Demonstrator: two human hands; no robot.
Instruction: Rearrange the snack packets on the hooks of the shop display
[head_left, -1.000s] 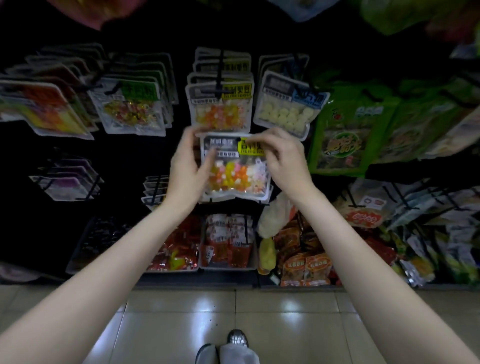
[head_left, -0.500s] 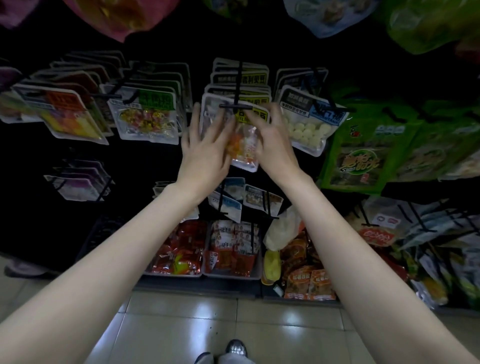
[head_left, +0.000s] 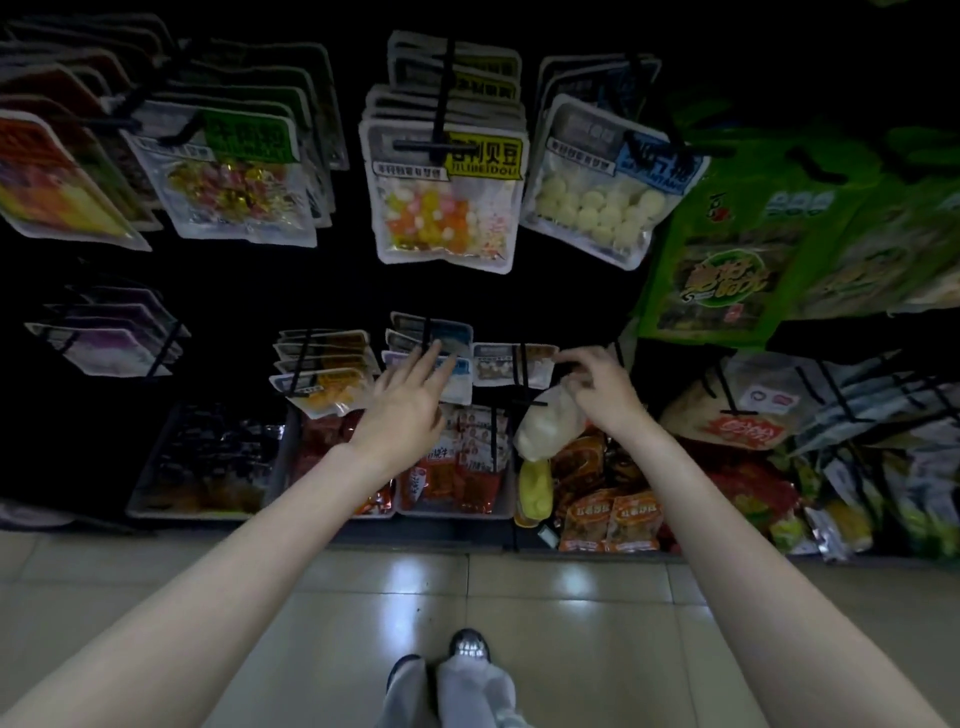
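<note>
Both hands are being held out toward the lower row of hooks on the shop display. The left hand (head_left: 402, 410) is being extended with its fingers (head_left: 434, 358) straight and released, their tips lying over the blue packets (head_left: 447, 335) hanging on a lower hook; whether they are actually touching cannot be told. The right hand (head_left: 597, 387) is being held just right of the brown packet (head_left: 506, 364) on the neighbouring hook, its fingers loosely curled with nothing seen grasped in them. A white bag (head_left: 545, 421) is hanging just below that hand. On the upper row, the mixed-colour packet (head_left: 447, 192) with the yellow label is hanging at the front of its hook (head_left: 441, 93), well above both hands, between the wrapped-candy packets (head_left: 228, 187) and the white-ball packet (head_left: 597, 197). Orange packets (head_left: 327, 384) are hanging just left of the left hand. Red packets (head_left: 457, 467) are lying in a tray (head_left: 457, 512) below, above the tiled floor (head_left: 571, 623).
</note>
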